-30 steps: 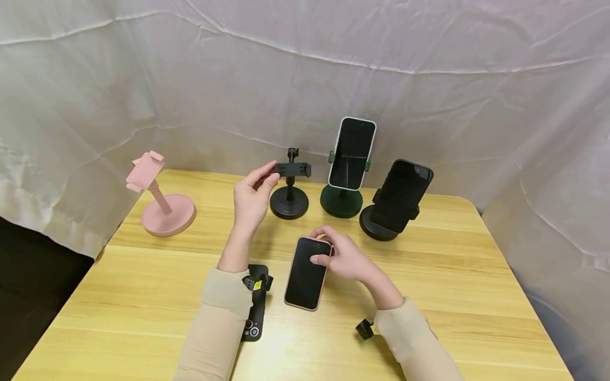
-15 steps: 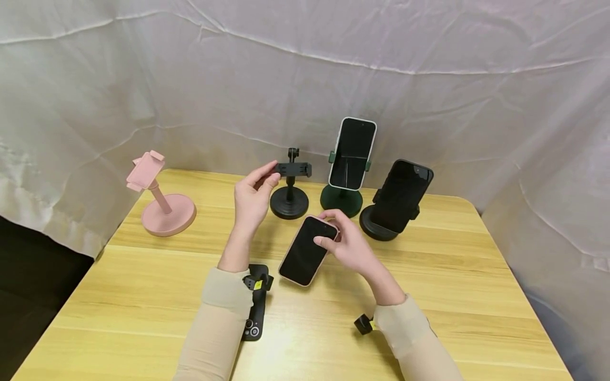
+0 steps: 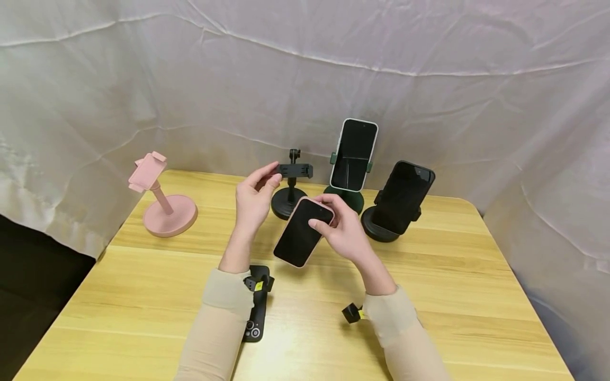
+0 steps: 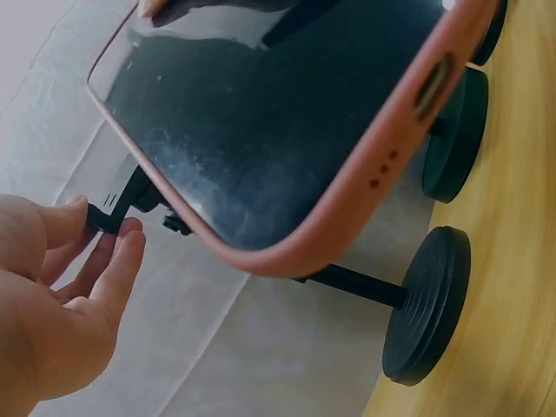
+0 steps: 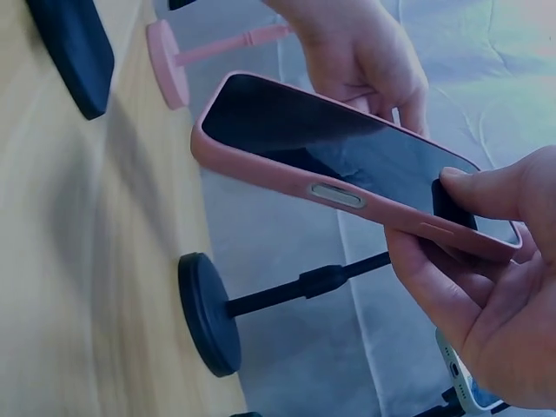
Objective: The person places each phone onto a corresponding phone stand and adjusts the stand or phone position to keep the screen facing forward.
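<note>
My right hand [image 3: 350, 235] grips a pink-cased phone [image 3: 297, 238] by its upper right side, thumb on the dark screen and fingers behind. The phone is tilted in the air above the table, just in front of a black phone stand [image 3: 282, 207]. My left hand [image 3: 251, 203] pinches the left end of that stand's clamp [image 3: 299, 170] between thumb and fingers. In the left wrist view, the phone's bottom edge [image 4: 347, 208] faces the camera and hides much of the clamp. The stand's round base [image 5: 208, 313] and post show below the phone in the right wrist view.
A pink phone stand [image 3: 169, 217] stands at the left. Behind and to the right are a green stand [image 3: 351, 201] bearing a white-edged phone [image 3: 353, 153] and a black stand [image 3: 374, 227] with a black phone [image 3: 404, 196]. Another black phone [image 3: 257, 312] lies face down beside my left sleeve.
My right hand has lifted the pink-cased phone off the table and carried it away from me, tilting it, toward the black stand. The left hand stays on the clamp.
</note>
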A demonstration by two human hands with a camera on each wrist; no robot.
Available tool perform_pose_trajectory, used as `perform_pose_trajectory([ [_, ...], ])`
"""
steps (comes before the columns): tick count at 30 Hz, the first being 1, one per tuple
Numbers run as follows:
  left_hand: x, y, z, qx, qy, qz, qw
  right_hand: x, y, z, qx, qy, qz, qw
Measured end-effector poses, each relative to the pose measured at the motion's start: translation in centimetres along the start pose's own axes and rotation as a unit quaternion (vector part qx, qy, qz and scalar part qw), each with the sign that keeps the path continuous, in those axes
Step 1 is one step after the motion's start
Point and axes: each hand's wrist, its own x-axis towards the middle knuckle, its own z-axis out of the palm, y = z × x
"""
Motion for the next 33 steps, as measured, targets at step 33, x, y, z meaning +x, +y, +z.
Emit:
perform_pose_trajectory([
  [33,-1.3,2.9,-0.5,0.06,-0.195,0.087,0.975,0.5,-1.1,-0.2,0.107,0.057,-0.054,0.991],
])
